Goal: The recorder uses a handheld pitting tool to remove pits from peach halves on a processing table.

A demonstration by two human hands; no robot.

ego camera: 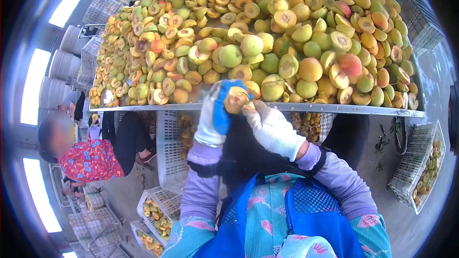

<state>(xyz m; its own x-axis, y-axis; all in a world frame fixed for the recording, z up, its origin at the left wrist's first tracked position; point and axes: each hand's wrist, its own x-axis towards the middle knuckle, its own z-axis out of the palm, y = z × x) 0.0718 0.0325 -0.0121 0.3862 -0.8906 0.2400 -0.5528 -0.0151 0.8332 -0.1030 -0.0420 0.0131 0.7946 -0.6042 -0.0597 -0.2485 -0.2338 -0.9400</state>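
Observation:
My left hand (212,118), in a white glove with a blue coated palm, holds a yellow peach (233,101) just over the table's front edge. Against the fruit's right side press the fingertips of my right hand (274,130), in a white knit glove. A thin curved tool (247,94), like a pitting loop, shows at those fingers; most of it is hidden. Beyond both hands lies a broad heap of peaches (229,55), many cut in half, some whole, several with the stone cavity showing.
The metal table rim (322,108) runs across in front of me. Beneath it stands a white plastic crate (168,150). Crates of fruit stand at the right (416,172) and lower left (157,204). A co-worker in a red patterned top (91,161) sits at the left.

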